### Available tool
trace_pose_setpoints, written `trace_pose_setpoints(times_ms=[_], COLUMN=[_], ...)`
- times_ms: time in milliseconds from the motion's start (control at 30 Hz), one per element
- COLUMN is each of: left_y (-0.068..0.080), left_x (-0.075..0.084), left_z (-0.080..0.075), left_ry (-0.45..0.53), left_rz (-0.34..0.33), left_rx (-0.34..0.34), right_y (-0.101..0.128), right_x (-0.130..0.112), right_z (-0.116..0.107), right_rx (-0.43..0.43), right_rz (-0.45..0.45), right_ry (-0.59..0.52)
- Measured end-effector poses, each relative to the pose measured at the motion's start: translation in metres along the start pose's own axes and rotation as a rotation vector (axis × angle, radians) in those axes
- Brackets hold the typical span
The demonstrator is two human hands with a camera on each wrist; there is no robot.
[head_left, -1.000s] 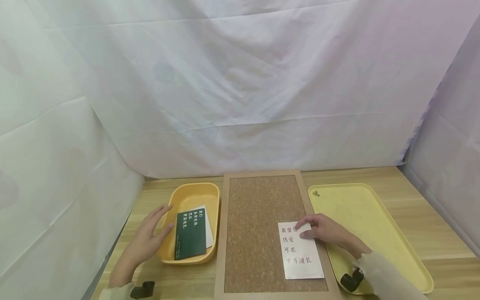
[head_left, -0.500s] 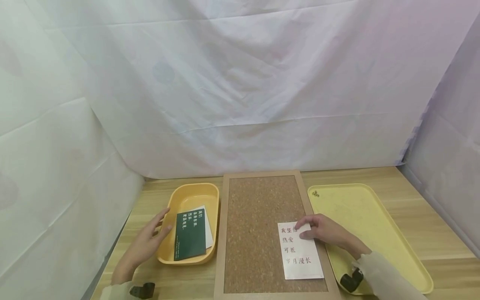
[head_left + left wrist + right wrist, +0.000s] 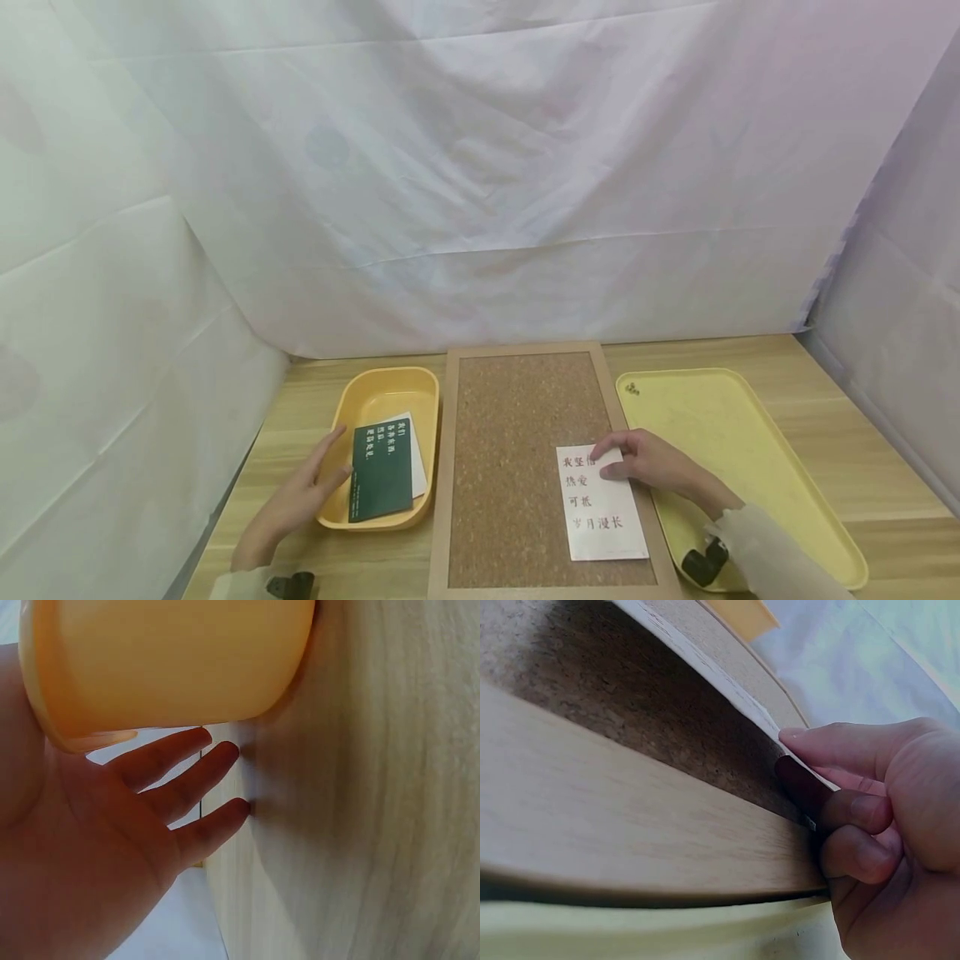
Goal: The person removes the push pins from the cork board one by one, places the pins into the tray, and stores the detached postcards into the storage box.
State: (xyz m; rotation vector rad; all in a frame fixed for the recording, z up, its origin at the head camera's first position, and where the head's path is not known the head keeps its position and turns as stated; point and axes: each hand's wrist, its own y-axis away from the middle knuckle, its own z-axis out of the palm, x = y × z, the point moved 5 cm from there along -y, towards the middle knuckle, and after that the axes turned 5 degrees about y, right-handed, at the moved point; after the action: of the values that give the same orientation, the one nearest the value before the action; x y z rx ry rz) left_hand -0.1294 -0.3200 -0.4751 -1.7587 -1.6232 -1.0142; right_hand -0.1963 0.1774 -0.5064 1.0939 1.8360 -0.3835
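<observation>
A white card [image 3: 600, 512] with red characters lies on the lower right of a framed cork board [image 3: 517, 417]. My right hand [image 3: 611, 458] pinches the card's upper right corner. In the right wrist view the thumb and a finger of that hand [image 3: 832, 780] hold the card's edge [image 3: 705, 667], lifted a little off the cork [image 3: 592, 697]. My left hand [image 3: 315, 483] rests flat against the left outer wall of an orange tray [image 3: 390, 375], fingers [image 3: 180, 780] straight beside the tray wall [image 3: 165, 660]. A dark green card [image 3: 382, 471] lies in that tray on top of a white one [image 3: 417, 454].
A flat yellow tray [image 3: 720, 425] sits right of the board, with small pins [image 3: 632, 387] at its far left corner. The wooden table [image 3: 825, 417] is bounded by white cloth walls at the back and on both sides.
My left hand has slid slightly toward me along the orange tray's left side. My right hand and the white card have stayed where they were.
</observation>
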Motion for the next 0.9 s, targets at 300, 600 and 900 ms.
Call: trace_pose_setpoints(times_ms=[300, 600, 900], left_y=[0.000, -0.003, -0.003], left_x=[-0.003, -0.003, -0.003], left_z=[0.002, 0.002, 0.004], left_ry=[0.009, -0.025, -0.065], left_rz=[-0.020, -0.043, -0.035], left_rx=[-0.006, -0.009, 0.009], right_y=[0.000, 0.002, -0.002], right_x=[-0.002, -0.005, -0.008], right_z=[0.001, -0.003, -0.011], right_rx=[0.000, -0.015, 0.010], right_rz=[-0.010, -0.030, -0.038], right_ry=[0.000, 0.000, 0.034])
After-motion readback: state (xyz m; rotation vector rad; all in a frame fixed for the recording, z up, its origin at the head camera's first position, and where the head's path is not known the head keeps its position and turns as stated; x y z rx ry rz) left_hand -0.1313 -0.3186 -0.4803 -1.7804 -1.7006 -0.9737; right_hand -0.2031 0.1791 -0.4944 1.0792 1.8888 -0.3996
